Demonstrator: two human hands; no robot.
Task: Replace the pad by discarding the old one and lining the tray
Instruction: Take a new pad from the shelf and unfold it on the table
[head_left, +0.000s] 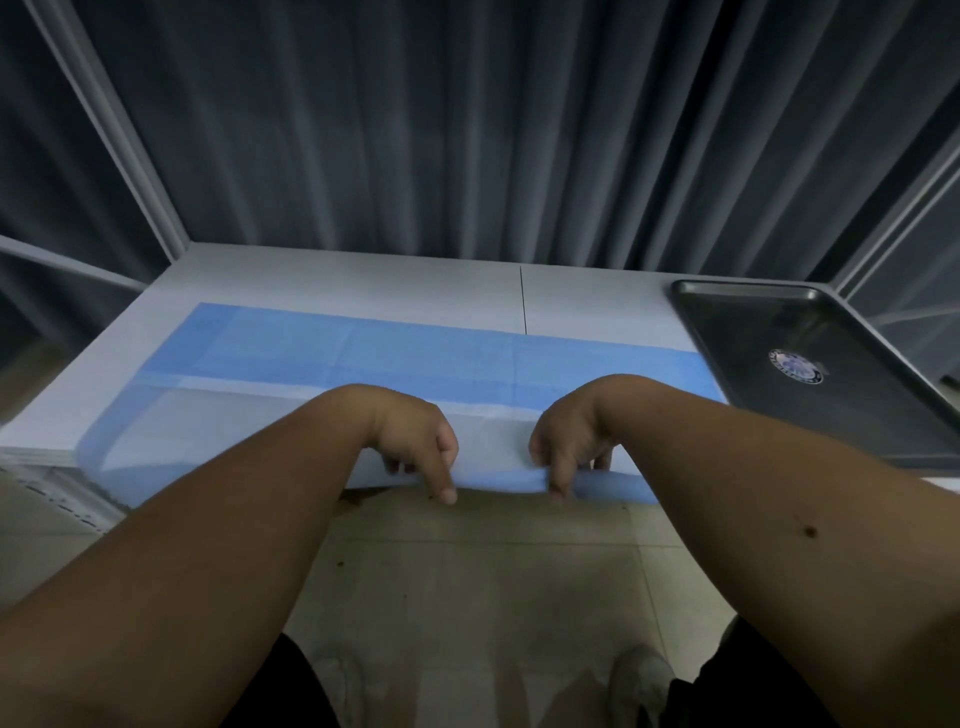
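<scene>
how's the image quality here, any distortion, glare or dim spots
Head view: dim and soft overall; wide-angle bends the table edges and frame posts; faint sheen on the tray; the pad stays readable, both the left hand and right hand slightly blurred.

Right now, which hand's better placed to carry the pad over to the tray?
Right. The right hand already pinches the blue pad's near edge on the side nearest the tray; the left hand grips farther away.

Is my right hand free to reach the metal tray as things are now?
Probably not yet: the right hand is gripping the blue pad. The metal tray lies close on that side, nothing between.
</scene>
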